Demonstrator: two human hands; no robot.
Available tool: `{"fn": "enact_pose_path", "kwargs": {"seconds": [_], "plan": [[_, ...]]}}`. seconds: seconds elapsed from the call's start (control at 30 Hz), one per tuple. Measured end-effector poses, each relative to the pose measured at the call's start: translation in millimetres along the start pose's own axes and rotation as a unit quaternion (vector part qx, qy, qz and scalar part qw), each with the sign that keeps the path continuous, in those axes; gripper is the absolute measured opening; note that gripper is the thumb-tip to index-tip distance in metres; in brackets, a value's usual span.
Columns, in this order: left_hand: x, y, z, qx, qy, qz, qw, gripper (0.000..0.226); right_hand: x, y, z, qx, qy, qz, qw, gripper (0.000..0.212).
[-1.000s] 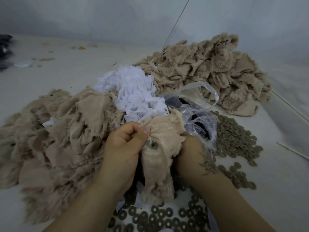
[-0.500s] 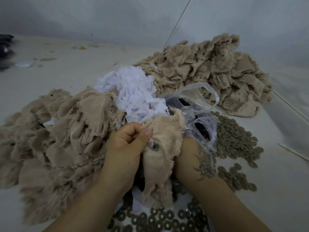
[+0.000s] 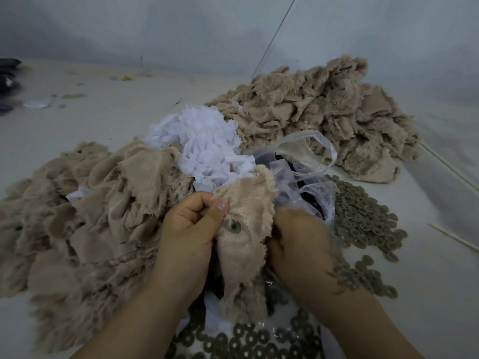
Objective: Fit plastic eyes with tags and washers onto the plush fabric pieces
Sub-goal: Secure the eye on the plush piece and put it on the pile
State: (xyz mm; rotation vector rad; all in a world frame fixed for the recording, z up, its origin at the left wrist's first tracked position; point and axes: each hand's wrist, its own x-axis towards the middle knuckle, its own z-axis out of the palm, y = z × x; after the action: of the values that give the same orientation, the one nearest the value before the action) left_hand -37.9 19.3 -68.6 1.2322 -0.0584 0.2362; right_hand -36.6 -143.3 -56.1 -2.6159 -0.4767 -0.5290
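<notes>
The left hand (image 3: 190,230) pinches the plush piece (image 3: 241,244) with thumb and curled fingers (image 3: 193,207). The right hand (image 3: 302,240) grips its other edge. A round washer (image 3: 233,226) sits between them. Little has changed since before.

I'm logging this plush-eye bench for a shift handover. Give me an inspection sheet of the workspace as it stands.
Surface: pale table, specks of lint and scraps at the far left.
Job's things: held plush piece, woven back up, with a washer seated on it; loose washers heaped at right and near edge; white tags piled centre; clear plastic bag with dark contents, probably eyes.
Clutter: plush pile at left, another plush heap at far right; thin stick at right.
Grip: left hand pinches the piece's upper edge; right hand grips its right side, fingers hidden.
Cables: nothing seen.
Surroundings: plain grey wall; dark items at far left edge.
</notes>
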Motion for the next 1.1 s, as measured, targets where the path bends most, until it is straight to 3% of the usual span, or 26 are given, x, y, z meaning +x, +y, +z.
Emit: {"fn": "enact_pose_path", "kwargs": {"seconds": [0.07, 0.1, 0.2, 0.27, 0.3, 0.33, 0.4, 0.5, 0.67, 0.77, 0.83, 1.0, 1.1], "plan": [[0.3, -0.2, -0.6, -0.008, -0.003, -0.004, 1.0, 0.019, 1.6, 4.3, -22.9, 0.149, -0.122, 0.084, 0.978, 0.024], [0.3, -0.3, -0.8, -0.008, -0.004, -0.004, 1.0, 0.019, 1.8, 11.4, -31.0, 0.238, -0.198, 0.128, 0.942, 0.024], [0.3, -1.2, -1.0, -0.011, -0.009, -0.002, 1.0, 0.02, 3.9, 25.5, -52.3, 0.519, -0.352, 0.177, 0.759, 0.008], [0.3, -0.9, -0.9, -0.025, -0.016, -0.005, 1.0, 0.019, 6.3, 32.7, -58.9, 0.686, -0.349, 0.166, 0.616, 0.011], [0.5, -0.6, -0.7, -0.03, -0.022, -0.006, 0.999, 0.019, 8.5, 35.9, -57.9, 0.733, -0.323, 0.171, 0.574, 0.015], [0.1, -0.4, -0.6, -0.03, -0.029, -0.004, 0.999, 0.019, 10.6, 36.7, -54.6, 0.753, -0.286, 0.187, 0.563, 0.019], [-1.0, 0.4, 0.3, -0.026, -0.04, 0.0, 0.999, 0.018, 13.3, 34.3, -43.7, 0.745, -0.203, 0.237, 0.59, 0.019], [-2.7, 3.0, 1.6, -0.038, -0.051, 0.0, 0.998, 0.016, 14.3, 26.1, -27.5, 0.667, -0.14, 0.29, 0.672, 0.015], [-4.8, 3.3, 2.2, -0.016, -0.058, 0.012, 0.998, 0.018, 9.5, 12.2, -18.6, 0.533, -0.182, 0.217, 0.797, 0.019], [-7.1, 4.2, 4.1, -0.081, -0.07, -0.004, 0.994, 0.019, 8.9, 4.7, -20.9, 0.56, -0.208, 0.208, 0.774, 0.019], [-6.0, 5.0, 2.1, -0.102, -0.059, -0.002, 0.993, 0.019, 8.9, 3.9, -22.9, 0.549, -0.202, 0.201, 0.786, 0.023], [-7.0, 3.1, 4.5, 0.064, -0.067, 0.063, 0.994, 0.019, 6.6, 2.7, -22.4, 0.505, -0.136, 0.158, 0.838, 0.024], [-8.2, 2.3, 6.1, 0.13, -0.074, 0.088, 0.985, 0.025, 5.5, -4.1, -22.9, 0.453, -0.092, 0.116, 0.879, 0.041]]}}
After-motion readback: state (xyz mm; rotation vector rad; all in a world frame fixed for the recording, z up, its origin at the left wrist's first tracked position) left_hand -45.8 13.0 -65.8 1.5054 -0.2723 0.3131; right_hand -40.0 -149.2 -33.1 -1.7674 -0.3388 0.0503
